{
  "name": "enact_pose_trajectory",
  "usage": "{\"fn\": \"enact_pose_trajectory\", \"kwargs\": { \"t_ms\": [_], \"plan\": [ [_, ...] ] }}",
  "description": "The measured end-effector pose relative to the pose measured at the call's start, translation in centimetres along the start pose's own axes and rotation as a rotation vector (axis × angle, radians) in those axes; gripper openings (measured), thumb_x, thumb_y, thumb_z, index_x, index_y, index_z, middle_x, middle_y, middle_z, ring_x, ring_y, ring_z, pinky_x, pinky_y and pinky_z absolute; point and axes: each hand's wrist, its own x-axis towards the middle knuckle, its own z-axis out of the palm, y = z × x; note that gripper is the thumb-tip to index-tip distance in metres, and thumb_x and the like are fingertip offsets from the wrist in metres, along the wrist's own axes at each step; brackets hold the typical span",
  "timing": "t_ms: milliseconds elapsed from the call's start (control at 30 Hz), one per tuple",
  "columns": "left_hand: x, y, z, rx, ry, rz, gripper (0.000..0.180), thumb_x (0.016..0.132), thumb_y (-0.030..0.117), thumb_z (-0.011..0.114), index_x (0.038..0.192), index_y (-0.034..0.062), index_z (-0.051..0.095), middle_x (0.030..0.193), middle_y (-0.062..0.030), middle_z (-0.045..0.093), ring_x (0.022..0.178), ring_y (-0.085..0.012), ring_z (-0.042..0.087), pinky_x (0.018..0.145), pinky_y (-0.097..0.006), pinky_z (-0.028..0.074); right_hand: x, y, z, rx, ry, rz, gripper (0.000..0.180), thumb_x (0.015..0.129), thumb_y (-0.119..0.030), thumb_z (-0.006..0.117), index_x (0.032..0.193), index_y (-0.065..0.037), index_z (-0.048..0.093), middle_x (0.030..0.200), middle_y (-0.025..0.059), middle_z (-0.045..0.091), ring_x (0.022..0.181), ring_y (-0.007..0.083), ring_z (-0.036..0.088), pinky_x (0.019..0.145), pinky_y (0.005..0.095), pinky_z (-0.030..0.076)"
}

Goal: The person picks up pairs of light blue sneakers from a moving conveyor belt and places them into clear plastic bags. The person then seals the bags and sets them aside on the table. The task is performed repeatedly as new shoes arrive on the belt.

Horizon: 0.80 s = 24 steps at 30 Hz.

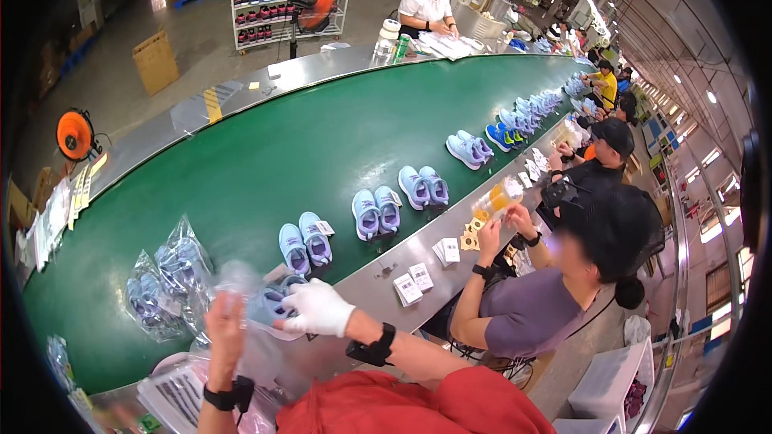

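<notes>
My left hand, bare and slightly blurred, is closed on a clear plastic bag that hangs loosely around it. In a white glove, my right hand grips a pair of light blue shoes at the belt's near edge. The bag's film lies against these shoes and partly veils them. Just left of the bag, pairs of shoes wrapped in clear bags rest on the green conveyor belt. Beyond my right hand stands an unwrapped light blue pair with a white tag.
More shoe pairs line the belt's near side. On the metal ledge lie stacks of white cards. A co-worker in a purple shirt sits at my right, hands raised. A stack of plastic bags is below my left hand. An orange fan stands across the belt.
</notes>
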Motion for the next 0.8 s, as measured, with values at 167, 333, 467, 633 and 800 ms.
{"fn": "enact_pose_trajectory", "kwargs": {
  "t_ms": [167,333,467,633,800],
  "plan": [
    [1.5,4.7,4.5,0.220,0.012,0.124,0.011,0.087,0.007,0.049,0.082,-0.0019,0.051,0.059,-0.0115,0.044,0.053,-0.0141,0.040,0.048,-0.033,0.033,-1.0,-2.2,2.8,-0.510,-0.044,-0.220,0.019,0.061,-0.030,0.063,0.063,-0.012,0.067,0.071,0.0087,0.064,0.076,0.0244,0.060,0.070,0.0380,0.040],
    [3.7,4.3,5.2,0.066,-0.019,0.282,0.009,0.086,0.006,0.047,0.081,0.0000,0.052,0.056,-0.0167,0.046,0.047,-0.0214,0.043,0.048,-0.035,0.038,-2.2,-1.9,2.3,-0.512,-0.015,-0.647,0.019,0.058,-0.031,0.065,0.061,-0.012,0.065,0.071,0.0091,0.062,0.075,0.0257,0.059,0.069,0.0403,0.042],
    [-1.1,9.1,7.9,0.347,-0.806,0.442,0.015,0.073,0.011,0.057,0.086,0.0064,0.051,0.056,-0.0192,0.051,0.051,-0.0389,0.053,0.045,-0.045,0.041,-1.1,3.3,6.7,-0.254,-0.004,-0.548,0.025,0.065,-0.028,0.064,0.080,-0.008,0.063,0.080,0.0112,0.062,0.077,0.0274,0.059,0.071,0.0423,0.046],
    [-3.2,9.0,2.7,0.196,-0.586,0.194,0.004,0.078,0.007,0.055,0.075,0.0038,0.054,0.056,-0.0193,0.049,0.046,-0.0346,0.050,0.045,-0.037,0.041,0.3,5.3,7.9,0.142,0.151,-0.181,0.029,0.078,-0.028,0.057,0.099,-0.008,0.059,0.090,0.0104,0.062,0.084,0.0268,0.060,0.078,0.0403,0.048],
    [-6.3,5.5,5.1,0.291,-0.577,0.269,0.007,0.077,0.008,0.055,0.083,0.0088,0.056,0.059,-0.0184,0.054,0.052,-0.0373,0.055,0.047,-0.043,0.042,3.6,5.8,13.5,1.229,0.172,-0.200,0.045,0.084,-0.042,0.051,0.116,-0.011,0.052,0.108,0.0105,0.059,0.098,0.0240,0.056,0.087,0.0398,0.044]
  ]
}}
